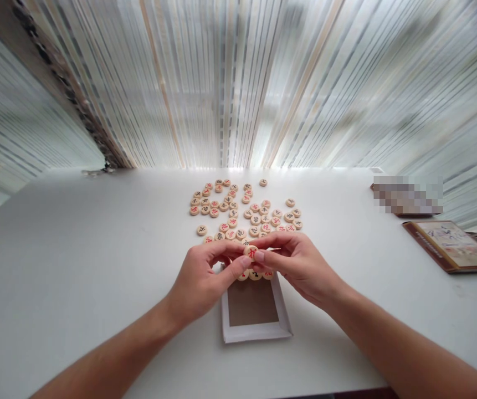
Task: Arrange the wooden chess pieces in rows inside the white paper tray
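Between the fingertips of both hands is a round wooden xiangqi piece [251,253] with a red character facing up. My left hand [209,269] pinches it from the left, thumb in front. From the right, my right hand [298,263] grips the same piece with thumb and fingers. Just below them lies a shallow white box [258,333] with a brown bottom. A row of xiangqi pieces [255,275] sits at its far end, partly hidden by my hands. Beyond the hands, many loose pieces [255,220] with red or black characters are scattered on the table.
The white table [97,266] reaches back to a striped curtain [238,83]. On the right lies a brown-edged box lid or booklet [454,244] with a picture. Behind it is another flat brown item [408,200], partly blurred out.
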`<action>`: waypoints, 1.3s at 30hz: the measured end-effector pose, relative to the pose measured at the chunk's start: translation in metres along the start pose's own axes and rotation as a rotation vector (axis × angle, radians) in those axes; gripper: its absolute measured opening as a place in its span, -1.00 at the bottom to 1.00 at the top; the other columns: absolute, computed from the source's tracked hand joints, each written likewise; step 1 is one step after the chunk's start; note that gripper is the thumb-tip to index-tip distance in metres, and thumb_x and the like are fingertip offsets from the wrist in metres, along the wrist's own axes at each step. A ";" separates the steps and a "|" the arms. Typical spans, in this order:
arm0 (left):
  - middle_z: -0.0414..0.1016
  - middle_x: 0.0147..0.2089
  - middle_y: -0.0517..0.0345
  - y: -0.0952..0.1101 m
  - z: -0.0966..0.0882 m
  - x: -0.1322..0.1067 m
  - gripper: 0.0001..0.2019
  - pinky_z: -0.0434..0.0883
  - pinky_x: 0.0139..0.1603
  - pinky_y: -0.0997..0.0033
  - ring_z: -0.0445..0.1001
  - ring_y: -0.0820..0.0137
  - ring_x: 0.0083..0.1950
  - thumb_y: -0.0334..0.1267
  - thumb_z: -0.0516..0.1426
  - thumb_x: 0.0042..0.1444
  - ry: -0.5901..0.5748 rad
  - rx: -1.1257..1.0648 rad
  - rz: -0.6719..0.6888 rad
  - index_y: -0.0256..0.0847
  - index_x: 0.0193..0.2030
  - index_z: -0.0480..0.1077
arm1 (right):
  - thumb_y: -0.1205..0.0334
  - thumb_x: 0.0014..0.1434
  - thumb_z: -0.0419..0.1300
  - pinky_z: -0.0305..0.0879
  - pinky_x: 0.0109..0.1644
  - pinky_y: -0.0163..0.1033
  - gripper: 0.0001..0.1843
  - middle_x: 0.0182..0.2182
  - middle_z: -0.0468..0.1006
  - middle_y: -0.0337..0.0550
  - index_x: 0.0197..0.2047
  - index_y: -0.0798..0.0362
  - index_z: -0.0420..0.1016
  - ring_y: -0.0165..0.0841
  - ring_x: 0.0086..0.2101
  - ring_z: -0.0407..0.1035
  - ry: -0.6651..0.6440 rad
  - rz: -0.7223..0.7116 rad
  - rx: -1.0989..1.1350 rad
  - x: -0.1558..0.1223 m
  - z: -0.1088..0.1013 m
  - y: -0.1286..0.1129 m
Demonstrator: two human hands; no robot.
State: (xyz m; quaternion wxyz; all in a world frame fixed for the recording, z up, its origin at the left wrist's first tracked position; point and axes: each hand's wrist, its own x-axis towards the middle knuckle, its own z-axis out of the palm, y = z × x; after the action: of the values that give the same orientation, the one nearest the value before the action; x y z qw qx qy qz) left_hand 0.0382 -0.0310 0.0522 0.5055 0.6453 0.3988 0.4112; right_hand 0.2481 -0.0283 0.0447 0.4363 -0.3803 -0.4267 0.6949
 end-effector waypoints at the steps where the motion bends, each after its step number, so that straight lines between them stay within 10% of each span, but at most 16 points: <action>1: 0.78 -0.17 0.04 0.001 0.001 -0.001 -0.83 0.66 -0.12 0.36 0.73 0.27 -0.17 -0.20 0.32 0.32 -0.008 -0.040 -0.021 -0.18 -0.05 0.72 | 0.19 0.03 0.65 0.60 -0.23 -0.34 -0.70 -0.33 0.78 -0.11 -0.16 0.02 0.81 -0.35 -0.34 0.66 -0.009 -0.008 0.012 -0.001 0.001 0.000; 18: 0.75 -0.30 0.13 0.008 0.004 -0.005 -0.88 0.56 -0.18 0.39 0.61 0.35 -0.28 -0.29 0.33 0.31 0.041 0.145 0.143 -0.11 -0.20 0.76 | 0.06 -0.10 0.70 0.60 -0.30 -0.27 -0.66 -0.45 0.70 -0.16 -0.35 0.04 0.76 -0.35 -0.42 0.58 0.072 -0.124 -0.019 -0.012 0.016 0.000; 28: 0.79 -0.22 0.06 0.006 0.005 -0.005 -0.84 0.71 -0.17 0.39 0.77 0.28 -0.23 -0.31 0.35 0.27 0.045 -0.185 -0.081 -0.20 -0.03 0.71 | 0.14 0.15 0.58 0.61 -0.19 -0.26 -0.79 -0.39 0.75 -0.13 -0.15 0.00 0.82 -0.36 -0.38 0.62 0.045 -0.041 0.078 -0.012 0.011 0.006; 39: 0.81 -0.18 0.04 0.004 0.006 -0.006 -0.75 0.79 -0.07 0.21 0.80 0.18 -0.24 -0.27 0.46 0.15 0.055 -0.279 -0.107 -0.15 -0.02 0.74 | 0.16 0.01 0.65 0.59 -0.07 -0.19 -0.63 -0.32 0.77 -0.13 -0.07 -0.06 0.83 -0.33 -0.31 0.62 0.063 0.116 0.182 -0.015 0.012 -0.003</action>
State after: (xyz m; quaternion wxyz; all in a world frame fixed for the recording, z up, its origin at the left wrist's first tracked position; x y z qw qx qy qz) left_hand 0.0422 -0.0388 0.0541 0.6002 0.5351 0.3856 0.4525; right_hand 0.2430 -0.0442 0.0536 0.4413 -0.3848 -0.3253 0.7425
